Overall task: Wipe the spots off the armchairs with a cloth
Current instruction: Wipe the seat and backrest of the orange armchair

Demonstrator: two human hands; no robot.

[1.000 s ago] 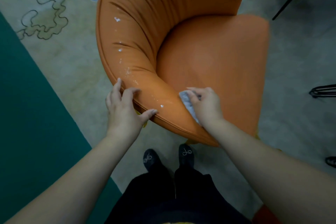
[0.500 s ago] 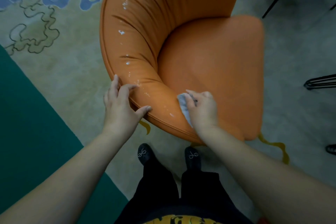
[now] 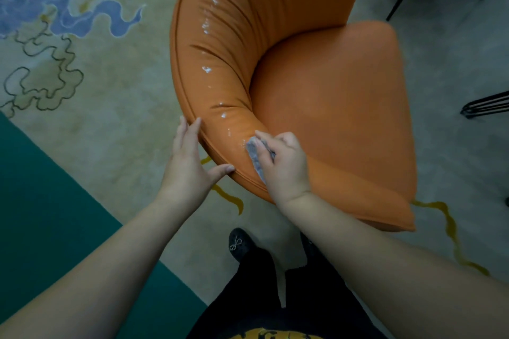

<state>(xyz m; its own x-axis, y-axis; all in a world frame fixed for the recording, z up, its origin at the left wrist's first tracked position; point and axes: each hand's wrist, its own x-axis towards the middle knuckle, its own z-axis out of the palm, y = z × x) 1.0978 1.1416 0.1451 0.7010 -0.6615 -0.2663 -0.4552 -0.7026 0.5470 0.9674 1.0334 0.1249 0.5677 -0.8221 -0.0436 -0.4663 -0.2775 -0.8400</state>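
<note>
Orange armchair (image 3: 316, 107) stood on a patterned rug (image 3: 91, 107), white spots (image 3: 207, 69) ran along its curved backrest, right hand (image 3: 283, 162) gripped a grey cloth (image 3: 254, 155) pressed against the backrest's near end, left hand (image 3: 188, 162) lay open, fingers straight, on the armchair's outer rim.

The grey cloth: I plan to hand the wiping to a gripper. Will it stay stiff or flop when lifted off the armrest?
Probably floppy: the grey cloth bunches and folds under the right hand and follows the curve of the orange armchair. It looks thin and small, so likely light. It may be damp from the white spots, so it could cling or drag slightly.
</note>
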